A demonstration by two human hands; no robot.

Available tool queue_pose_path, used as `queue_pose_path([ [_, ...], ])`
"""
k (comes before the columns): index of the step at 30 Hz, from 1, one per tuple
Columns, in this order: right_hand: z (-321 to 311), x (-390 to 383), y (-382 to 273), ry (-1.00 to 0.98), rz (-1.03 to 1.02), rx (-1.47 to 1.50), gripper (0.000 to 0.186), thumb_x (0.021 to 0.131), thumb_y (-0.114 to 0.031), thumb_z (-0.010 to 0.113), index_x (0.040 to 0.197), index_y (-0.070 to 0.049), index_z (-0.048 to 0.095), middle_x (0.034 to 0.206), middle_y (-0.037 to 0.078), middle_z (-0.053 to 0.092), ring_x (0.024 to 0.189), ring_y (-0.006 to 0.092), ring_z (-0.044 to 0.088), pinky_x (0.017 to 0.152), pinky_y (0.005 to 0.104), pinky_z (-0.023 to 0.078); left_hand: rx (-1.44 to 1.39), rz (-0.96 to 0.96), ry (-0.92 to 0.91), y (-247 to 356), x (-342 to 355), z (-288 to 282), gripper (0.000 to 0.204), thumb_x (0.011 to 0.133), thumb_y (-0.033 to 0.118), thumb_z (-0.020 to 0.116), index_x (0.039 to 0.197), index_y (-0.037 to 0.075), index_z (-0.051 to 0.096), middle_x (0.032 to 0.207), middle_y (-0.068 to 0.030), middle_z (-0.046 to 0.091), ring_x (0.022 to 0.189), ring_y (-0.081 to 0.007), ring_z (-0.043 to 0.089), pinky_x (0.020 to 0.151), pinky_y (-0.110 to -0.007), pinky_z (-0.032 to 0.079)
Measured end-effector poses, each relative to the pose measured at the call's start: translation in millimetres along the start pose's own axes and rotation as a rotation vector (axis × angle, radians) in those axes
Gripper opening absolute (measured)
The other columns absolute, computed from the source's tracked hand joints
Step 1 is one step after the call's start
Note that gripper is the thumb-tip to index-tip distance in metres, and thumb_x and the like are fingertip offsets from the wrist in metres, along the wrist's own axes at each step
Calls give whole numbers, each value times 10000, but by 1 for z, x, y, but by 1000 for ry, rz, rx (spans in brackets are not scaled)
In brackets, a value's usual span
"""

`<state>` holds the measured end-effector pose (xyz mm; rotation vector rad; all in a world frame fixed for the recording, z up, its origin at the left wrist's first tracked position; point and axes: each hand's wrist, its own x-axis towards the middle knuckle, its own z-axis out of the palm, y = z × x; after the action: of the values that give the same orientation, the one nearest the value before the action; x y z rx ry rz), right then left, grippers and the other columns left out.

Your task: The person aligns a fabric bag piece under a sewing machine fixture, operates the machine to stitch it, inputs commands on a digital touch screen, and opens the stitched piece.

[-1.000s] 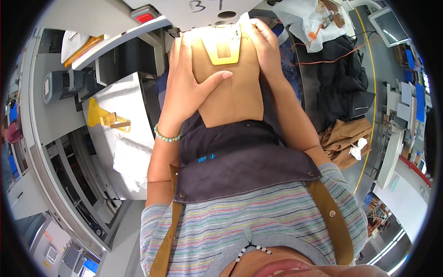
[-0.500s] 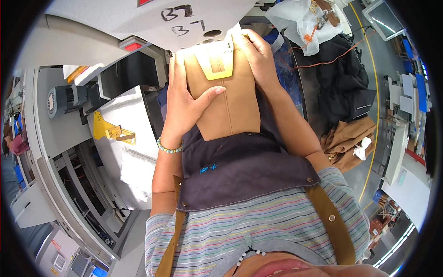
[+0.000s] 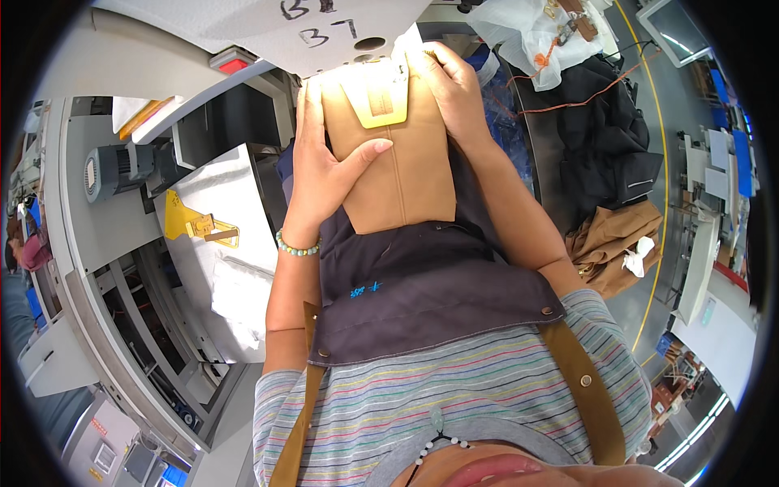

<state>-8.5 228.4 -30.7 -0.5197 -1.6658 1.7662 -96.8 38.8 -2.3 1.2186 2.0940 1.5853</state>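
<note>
A tan fabric panel (image 3: pixel 399 178) with a seam down its middle lies between my hands, just below a white machine head (image 3: pixel 268 32). On its upper part rests a yellow template (image 3: pixel 385 120) with a slot, brightly lit. My left hand (image 3: pixel 324 162) grips the panel's left edge, its fingers straight along the side and its thumb across the top. At the upper right corner my right hand (image 3: pixel 449 89) pinches the panel, thumb on top. Something white shows by those fingertips, too glaring to make out. The panel's far edge is partly lost under the machine.
On a white surface at left lies another yellow template (image 3: pixel 199 223) near a white sheet (image 3: pixel 242 296). A grey motor (image 3: pixel 118 174) stands beyond. To the right are black garments (image 3: pixel 604 146), a brown cloth pile (image 3: pixel 613 243), a plastic bag (image 3: pixel 523 36) and an orange cord (image 3: pixel 568 105).
The machine head, the panel and both hands appear slightly higher in the picture. My grip on the panel looks the same.
</note>
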Motion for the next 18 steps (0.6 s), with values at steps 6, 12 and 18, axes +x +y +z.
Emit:
queue_pose_path([
  [6,0,0,0,-36,28,45,223,1036,-194,608,1056,15,682,901,-28,659,839,34,555,748,223,455,41,-29,-34,1,0,-8,819,842,276,839,1477,-38,428,1451,-193,502,1350,-331,513,1125,-401,417],
  [12,-11,6,6,-54,16,48,233,1069,-199,558,1040,13,650,881,-22,635,843,40,534,756,231,447,156,-11,23,2,7,-12,669,859,316,817,1350,-30,521,1270,-189,551,1204,-375,537,1038,-416,446],
  [18,-3,8,10,-22,43,84,193,1034,-151,582,927,5,621,786,-54,543,743,22,445,647,228,379,303,-39,-59,17,12,-4,624,849,245,827,1328,-30,537,1231,-178,567,1164,-354,579,1026,-403,456],
])
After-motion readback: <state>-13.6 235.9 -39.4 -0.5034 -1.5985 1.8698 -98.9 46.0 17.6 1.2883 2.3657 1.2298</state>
